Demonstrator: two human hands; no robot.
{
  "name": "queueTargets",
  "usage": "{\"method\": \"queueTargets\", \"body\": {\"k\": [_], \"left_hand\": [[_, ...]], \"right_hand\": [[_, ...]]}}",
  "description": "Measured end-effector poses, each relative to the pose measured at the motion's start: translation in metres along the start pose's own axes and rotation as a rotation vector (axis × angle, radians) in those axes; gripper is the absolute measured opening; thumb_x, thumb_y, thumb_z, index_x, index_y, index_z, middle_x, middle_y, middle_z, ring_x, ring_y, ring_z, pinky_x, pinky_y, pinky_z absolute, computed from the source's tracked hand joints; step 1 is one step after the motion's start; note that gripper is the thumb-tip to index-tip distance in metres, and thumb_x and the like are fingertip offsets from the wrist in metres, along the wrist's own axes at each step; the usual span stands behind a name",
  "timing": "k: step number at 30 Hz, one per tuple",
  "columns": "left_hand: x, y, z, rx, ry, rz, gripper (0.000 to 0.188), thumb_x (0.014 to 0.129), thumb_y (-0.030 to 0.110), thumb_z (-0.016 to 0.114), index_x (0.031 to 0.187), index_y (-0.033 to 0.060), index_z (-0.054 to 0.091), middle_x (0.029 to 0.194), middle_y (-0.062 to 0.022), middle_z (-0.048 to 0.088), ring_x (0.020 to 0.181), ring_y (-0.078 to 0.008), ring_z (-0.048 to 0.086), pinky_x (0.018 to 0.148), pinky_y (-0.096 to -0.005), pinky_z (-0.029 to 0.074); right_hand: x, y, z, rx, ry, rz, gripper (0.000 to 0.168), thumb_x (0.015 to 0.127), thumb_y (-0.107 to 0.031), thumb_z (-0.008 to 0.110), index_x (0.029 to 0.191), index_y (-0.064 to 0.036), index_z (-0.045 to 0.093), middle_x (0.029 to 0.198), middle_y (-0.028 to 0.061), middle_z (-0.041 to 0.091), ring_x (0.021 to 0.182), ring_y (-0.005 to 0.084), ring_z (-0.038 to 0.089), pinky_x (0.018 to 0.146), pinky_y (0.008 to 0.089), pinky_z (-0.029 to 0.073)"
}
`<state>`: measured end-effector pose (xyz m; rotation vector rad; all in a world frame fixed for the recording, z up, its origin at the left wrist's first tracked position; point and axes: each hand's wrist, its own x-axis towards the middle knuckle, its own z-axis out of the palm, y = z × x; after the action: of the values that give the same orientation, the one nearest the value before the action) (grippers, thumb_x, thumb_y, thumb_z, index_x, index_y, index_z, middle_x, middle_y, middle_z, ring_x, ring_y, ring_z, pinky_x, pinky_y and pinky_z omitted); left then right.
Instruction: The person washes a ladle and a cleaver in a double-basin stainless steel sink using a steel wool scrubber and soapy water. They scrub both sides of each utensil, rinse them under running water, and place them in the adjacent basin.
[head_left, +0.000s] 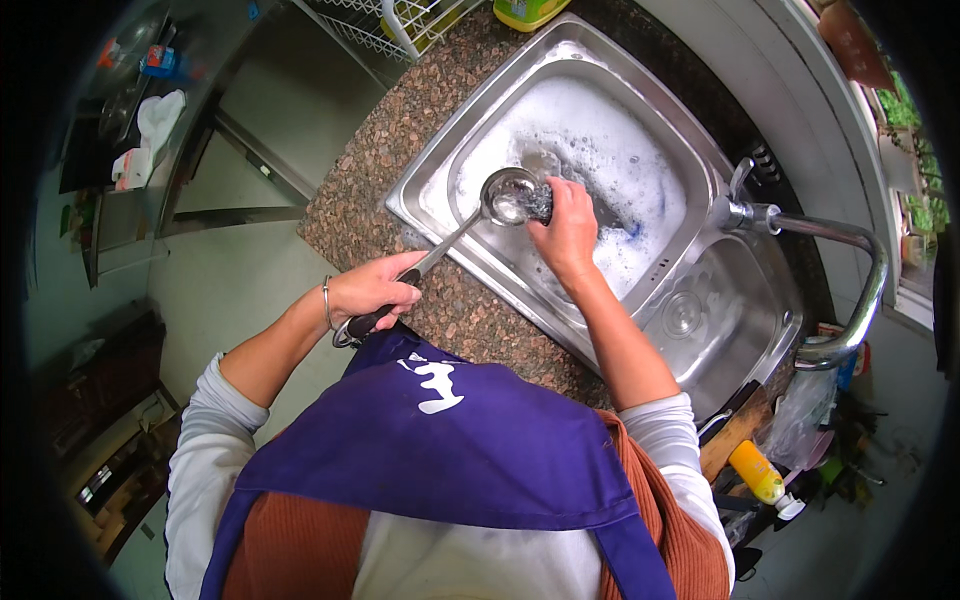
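Note:
My left hand (379, 291) grips the dark handle of a metal ladle (453, 238) near the counter's edge. The ladle's round bowl (507, 196) is held over the large basin of a stainless steel sink (442, 154). In my right hand (568, 229) is a dark scouring pad (537, 202), which touches the right side of the bowl. White suds (622, 135) and water fill much of that basin. Something metallic partly shows in the suds behind the ladle, too covered to name.
A chrome faucet (832, 225) arches over the smaller basin (720, 315) at right. Speckled stone counter (375, 180) borders the sink. A white wire rack (367, 26) and a green-yellow container (527, 11) stand at the back. A yellow bottle (756, 471) lies at lower right.

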<state>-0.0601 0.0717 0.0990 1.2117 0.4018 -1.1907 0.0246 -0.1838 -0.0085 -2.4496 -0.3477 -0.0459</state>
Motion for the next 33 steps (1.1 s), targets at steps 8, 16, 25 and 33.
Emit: {"method": "queueTargets", "body": {"k": [8,16,25,33], "left_hand": [[0.004,0.001,-0.003,-0.035,-0.039,-0.012,0.069,0.084,0.003,0.047,0.147,0.0109,0.019,0.064,0.0000,0.047,0.043,-0.0071,0.048,0.039,-0.0212,0.041],[0.012,-0.003,-0.011,-0.113,-0.091,0.001,0.069,0.085,0.001,0.051,0.147,0.0099,0.021,0.065,-0.0002,0.046,0.043,-0.0069,0.047,0.038,-0.0208,0.041],[0.014,0.005,0.002,-0.128,-0.076,-0.028,0.068,0.083,0.000,0.048,0.145,0.0103,0.024,0.061,-0.0002,0.046,0.041,-0.0081,0.047,0.038,-0.0223,0.042],[0.017,0.009,-0.007,-0.202,-0.069,-0.168,0.047,0.085,0.002,0.050,0.130,0.0063,0.038,0.058,-0.0013,0.045,0.039,-0.0096,0.045,0.035,-0.0233,0.038]], "right_hand": [[-0.023,-0.006,0.038,0.233,-0.161,-0.207,0.063,0.059,-0.005,0.069,0.118,-0.003,0.049,0.130,0.0186,0.044,0.124,0.0373,0.040,0.102,0.0423,0.037],[-0.011,-0.003,0.025,-0.110,-0.359,-0.406,0.058,0.060,-0.007,0.068,0.115,0.000,0.053,0.128,0.0164,0.048,0.126,0.0347,0.039,0.103,0.0413,0.037],[-0.014,0.023,0.020,-0.270,-0.457,-0.487,0.057,0.067,-0.010,0.063,0.121,0.002,0.051,0.125,0.0147,0.053,0.123,0.0305,0.043,0.092,0.0406,0.042],[-0.001,0.017,0.012,-0.398,-0.586,-0.457,0.059,0.061,-0.003,0.063,0.119,-0.002,0.053,0.126,0.0142,0.052,0.122,0.0301,0.043,0.091,0.0407,0.041]]}}
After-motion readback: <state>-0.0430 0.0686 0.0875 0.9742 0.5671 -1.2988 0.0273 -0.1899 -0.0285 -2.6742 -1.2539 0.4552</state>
